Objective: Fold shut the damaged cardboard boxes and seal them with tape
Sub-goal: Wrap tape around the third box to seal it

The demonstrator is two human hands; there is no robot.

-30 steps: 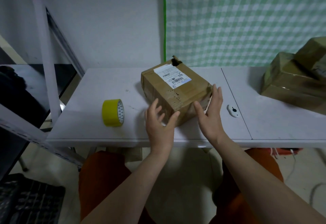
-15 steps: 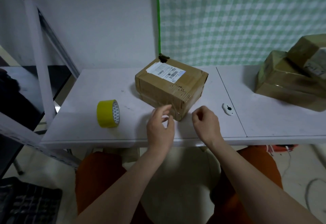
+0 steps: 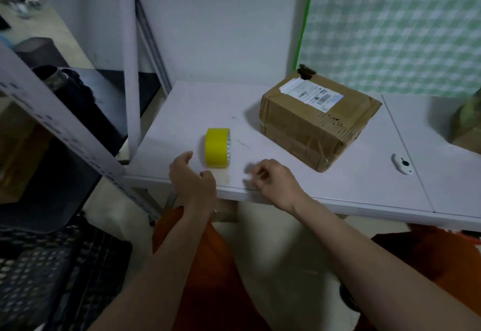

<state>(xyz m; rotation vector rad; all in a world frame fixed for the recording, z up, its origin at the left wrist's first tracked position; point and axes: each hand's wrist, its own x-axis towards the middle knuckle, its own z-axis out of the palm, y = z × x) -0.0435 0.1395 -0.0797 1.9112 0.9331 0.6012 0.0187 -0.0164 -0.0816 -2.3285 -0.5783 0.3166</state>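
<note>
Since the tape roll (image 3: 217, 147) stands on edge near the table's (image 3: 364, 192) front edge, my left hand (image 3: 191, 175), loosely curled and empty, is nearest; my right hand (image 3: 276, 178), curled and empty too, sits farther right.

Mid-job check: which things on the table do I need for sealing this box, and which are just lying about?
For the job:
- cardboard box, labelled, with a torn corner
- yellow tape roll, standing on edge, just beyond the left hand

Lying about:
- small white cutter
- other boxes at the right edge
</note>
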